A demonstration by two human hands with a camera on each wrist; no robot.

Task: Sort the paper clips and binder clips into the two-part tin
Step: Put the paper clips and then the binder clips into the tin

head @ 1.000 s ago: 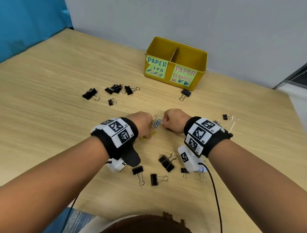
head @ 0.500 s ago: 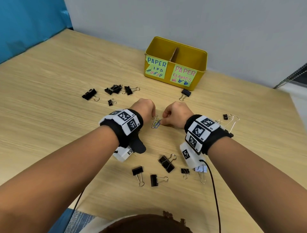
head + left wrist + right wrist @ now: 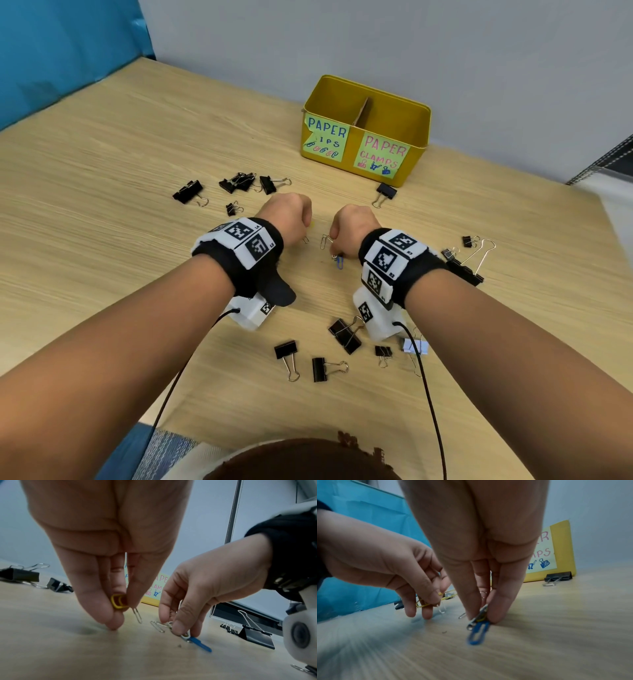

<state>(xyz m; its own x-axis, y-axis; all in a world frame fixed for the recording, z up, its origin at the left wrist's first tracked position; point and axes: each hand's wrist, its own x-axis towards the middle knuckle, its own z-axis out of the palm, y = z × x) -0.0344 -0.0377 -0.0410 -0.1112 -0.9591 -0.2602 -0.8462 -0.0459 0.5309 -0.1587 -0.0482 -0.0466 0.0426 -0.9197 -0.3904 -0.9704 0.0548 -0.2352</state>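
My left hand [image 3: 291, 219] [image 3: 118, 607] pinches a yellow paper clip [image 3: 118, 601] and a silver one [image 3: 138, 615], fingertips at the table. Close by on the right, my right hand [image 3: 342, 236] [image 3: 481, 615] pinches a blue paper clip [image 3: 478, 631] [image 3: 339, 262] together with a silver clip [image 3: 476, 619], their ends touching the wood. Another silver paper clip [image 3: 324, 241] lies between the hands. The yellow two-part tin [image 3: 416, 144] stands at the back, labelled for paper clips on its left half and paper clamps on its right.
Black binder clips lie scattered: a group at the left [image 3: 239, 181], one in front of the tin [image 3: 386, 192], several near my wrists [image 3: 344, 335], and a large one with others by the right forearm [image 3: 467, 270]. Wall behind, table edge to the right.
Both hands have moved away from me toward the tin, and slightly apart. The yellow clip that lay on the table under my left hand is now pinched in its fingers.
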